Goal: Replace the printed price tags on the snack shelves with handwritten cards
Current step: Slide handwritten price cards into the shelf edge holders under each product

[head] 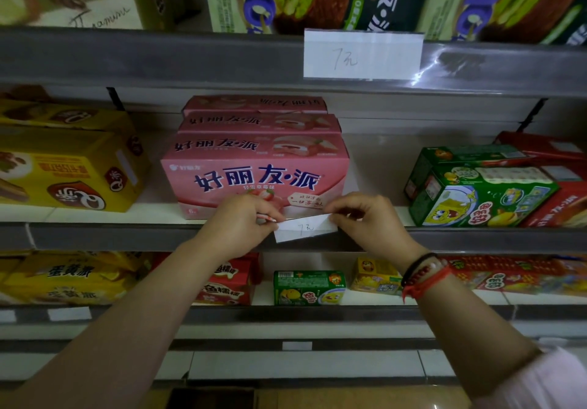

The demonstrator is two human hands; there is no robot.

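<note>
The snack shelves [127, 237] fill the view in grey tiers, boxes standing on each. On the middle tier a pink box [254, 179] stands just behind the shelf's front rail, yellow boxes [63, 167] to its left and a green box [476, 195] to its right. On the rail of the tier above, a handwritten card [362, 54] sits inside a clear strip. Both forearms reach up from the near edge. The left hand [238, 227] and right hand [365, 221] meet at the middle rail, fingers closed on a small white card [305, 229] with pencilled writing: left fingers pinch its left end, right fingers its upper right corner. The card lies tilted against the rail between them. Bracelets [422, 275] circle the right wrist.
</note>
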